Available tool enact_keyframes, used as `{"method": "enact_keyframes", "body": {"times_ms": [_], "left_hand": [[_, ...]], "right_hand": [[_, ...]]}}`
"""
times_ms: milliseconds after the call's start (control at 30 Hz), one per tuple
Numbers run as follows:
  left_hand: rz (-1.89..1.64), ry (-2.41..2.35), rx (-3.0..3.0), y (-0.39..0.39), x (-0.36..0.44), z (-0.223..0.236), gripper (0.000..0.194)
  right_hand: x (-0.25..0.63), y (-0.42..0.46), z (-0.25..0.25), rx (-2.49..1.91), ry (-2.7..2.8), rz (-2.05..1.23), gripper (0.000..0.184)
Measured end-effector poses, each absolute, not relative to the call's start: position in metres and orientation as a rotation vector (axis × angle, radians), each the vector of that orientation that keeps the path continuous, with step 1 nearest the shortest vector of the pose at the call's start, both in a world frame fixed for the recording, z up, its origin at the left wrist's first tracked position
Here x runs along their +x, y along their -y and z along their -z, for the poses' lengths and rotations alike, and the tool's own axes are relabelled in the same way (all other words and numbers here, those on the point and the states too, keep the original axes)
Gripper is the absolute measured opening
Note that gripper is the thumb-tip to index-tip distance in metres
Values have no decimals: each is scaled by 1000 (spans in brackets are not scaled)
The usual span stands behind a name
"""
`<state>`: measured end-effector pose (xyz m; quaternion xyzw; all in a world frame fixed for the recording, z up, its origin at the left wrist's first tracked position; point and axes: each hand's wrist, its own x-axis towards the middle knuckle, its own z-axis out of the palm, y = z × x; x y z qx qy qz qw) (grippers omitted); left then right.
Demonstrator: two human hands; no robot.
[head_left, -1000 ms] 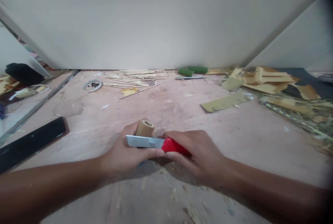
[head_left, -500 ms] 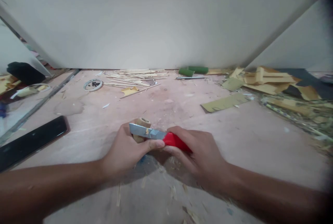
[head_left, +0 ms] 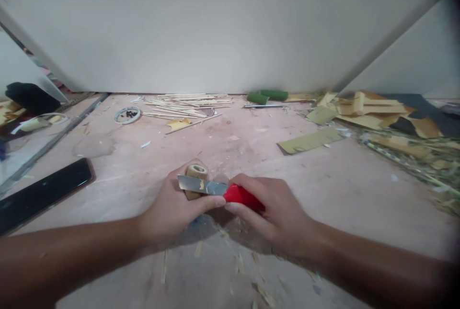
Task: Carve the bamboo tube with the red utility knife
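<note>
My left hand [head_left: 172,206] is wrapped round a short tan bamboo tube [head_left: 195,175], whose hollow end points away from me. My right hand [head_left: 276,208] grips the red handle of a knife [head_left: 215,189]. The steel blade lies across the tube, just below its open end, with a pale sliver stuck on it. My left thumb rests against the blade near the handle. Both hands sit low over a pinkish wooden board [head_left: 233,155], with shavings [head_left: 233,261] scattered in front of them.
A black phone [head_left: 43,194] lies at the left. Thin bamboo sticks [head_left: 187,105], a round lid [head_left: 127,115] and green rolls [head_left: 268,97] line the back wall. Cardboard and bamboo scraps [head_left: 373,112] pile up at the right, with one flat piece [head_left: 309,141] nearer.
The blade moved up along the tube toward its open end, then settled slightly lower. The tube has tilted more upright. A sliver now clings to the blade.
</note>
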<state>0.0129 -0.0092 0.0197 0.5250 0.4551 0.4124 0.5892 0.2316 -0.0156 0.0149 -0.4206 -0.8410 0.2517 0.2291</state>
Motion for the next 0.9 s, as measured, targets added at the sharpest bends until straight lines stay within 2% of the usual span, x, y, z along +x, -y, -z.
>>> {"method": "enact_keyframes", "body": {"times_ms": [133, 367, 600, 767, 900], "left_hand": [[-958, -1121, 1155, 9, 16, -20, 38], [-923, -1200, 1175, 12, 15, -22, 37], [-913, -1190, 1344, 9, 12, -20, 45], [-840, -1120, 1322, 8, 6, -16, 28], [-891, -945, 1386, 7, 0, -16, 36]], "right_hand": [[232, 15, -12, -1225, 2342, -553, 31], [230, 19, -10, -1208, 2288, -468, 29], [230, 8, -12, -1358, 1942, -778, 28], [231, 9, -17, -1204, 2063, -923, 23], [232, 12, -18, -1185, 2127, -900, 25]]}}
